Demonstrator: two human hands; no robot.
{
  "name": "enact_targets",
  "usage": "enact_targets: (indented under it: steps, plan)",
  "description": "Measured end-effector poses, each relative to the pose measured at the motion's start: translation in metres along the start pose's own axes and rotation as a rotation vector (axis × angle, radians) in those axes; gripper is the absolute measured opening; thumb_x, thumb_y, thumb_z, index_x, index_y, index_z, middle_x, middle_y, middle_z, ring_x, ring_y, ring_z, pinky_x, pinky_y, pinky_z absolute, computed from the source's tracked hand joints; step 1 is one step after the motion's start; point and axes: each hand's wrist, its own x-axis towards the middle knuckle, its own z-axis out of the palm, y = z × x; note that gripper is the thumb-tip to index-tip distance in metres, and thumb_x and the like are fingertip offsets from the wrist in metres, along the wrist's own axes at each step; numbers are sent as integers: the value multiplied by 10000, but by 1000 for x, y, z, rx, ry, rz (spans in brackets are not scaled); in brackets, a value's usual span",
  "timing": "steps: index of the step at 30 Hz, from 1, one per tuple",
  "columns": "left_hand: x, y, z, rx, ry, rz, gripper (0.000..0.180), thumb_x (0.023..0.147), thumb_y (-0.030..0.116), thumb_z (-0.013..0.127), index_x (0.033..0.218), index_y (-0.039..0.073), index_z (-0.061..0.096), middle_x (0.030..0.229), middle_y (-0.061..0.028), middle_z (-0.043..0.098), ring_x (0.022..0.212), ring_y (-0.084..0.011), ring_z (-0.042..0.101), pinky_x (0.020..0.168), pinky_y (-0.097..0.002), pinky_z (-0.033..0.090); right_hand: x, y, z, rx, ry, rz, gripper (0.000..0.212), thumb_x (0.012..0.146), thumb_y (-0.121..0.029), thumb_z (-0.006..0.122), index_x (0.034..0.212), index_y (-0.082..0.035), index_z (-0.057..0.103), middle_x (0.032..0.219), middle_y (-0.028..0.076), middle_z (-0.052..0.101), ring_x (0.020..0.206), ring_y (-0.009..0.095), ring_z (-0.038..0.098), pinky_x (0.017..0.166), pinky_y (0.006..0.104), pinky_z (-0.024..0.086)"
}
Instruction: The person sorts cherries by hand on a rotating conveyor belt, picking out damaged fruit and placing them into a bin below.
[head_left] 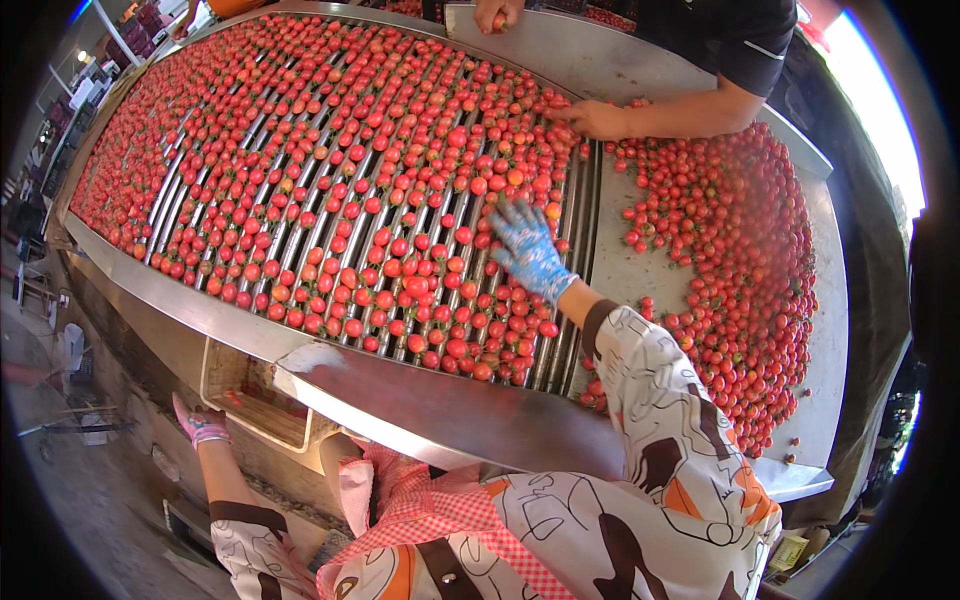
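Observation:
My right hand (530, 248), in a blue patterned glove, lies over the cherry tomatoes (440, 285) on the metal roller table. Its fingers are spread and touch the tomatoes near the right end of the rollers (570, 290). Away from the table, at the lower left, hangs my left hand (202, 424) in a pink and grey glove. Its fingers are apart, with nothing seen in them. Nearest to it is a pale plastic crate (305, 432) below the table edge, with a few red tomatoes inside.
Across the table a person in a dark shirt reaches one hand (598, 120) onto the tomatoes; the other hand (497, 14) holds one. A large heap of tomatoes (750, 270) covers much of the metal tray (825, 400) at right. A raised metal rim (230, 318) runs along the near side.

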Motion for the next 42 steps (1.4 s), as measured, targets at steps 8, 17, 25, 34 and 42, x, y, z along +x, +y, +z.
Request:
enact_targets:
  steps: [8,17,25,34,42]
  plan:
    - [-185,-63,83,1082,-677,1307,607,895,369,629,1400,85,448,1451,-207,407,1367,-392,349,1114,-516,337,46,41,19,-93,258,266,675,903,-359,585,1478,-110,335,1511,195,340,1386,449,286,1146,566,185]
    - [-263,-126,113,1599,-1165,1228,403,818,193,697,1208,149,603,1296,-127,575,1168,-336,570,966,-410,484,58,50,27,-165,126,248,665,935,-499,465,1455,-93,381,1467,187,420,1381,376,343,1144,556,174]
    - [-268,-140,113,1798,-1216,1247,493,834,282,680,1288,144,544,1326,-159,546,1181,-343,558,969,-417,476,-31,32,4,134,62,177,712,923,-407,569,1486,-59,305,1509,272,288,1389,473,269,1141,558,208]
    - [-275,-182,140,2426,-1705,761,635,879,421,593,1411,109,439,1483,-178,383,1352,-400,381,1117,-463,335,-86,-62,-44,300,-222,-168,701,865,-319,653,1462,-97,360,1525,220,278,1395,445,273,1144,559,224]
    - [-273,-196,120,2137,-1581,1072,340,898,330,560,1130,103,660,1082,-134,664,975,-315,648,872,-420,503,-88,-79,-21,424,-358,-588,707,784,-373,690,1404,-128,453,1502,178,347,1395,386,312,1146,563,222]
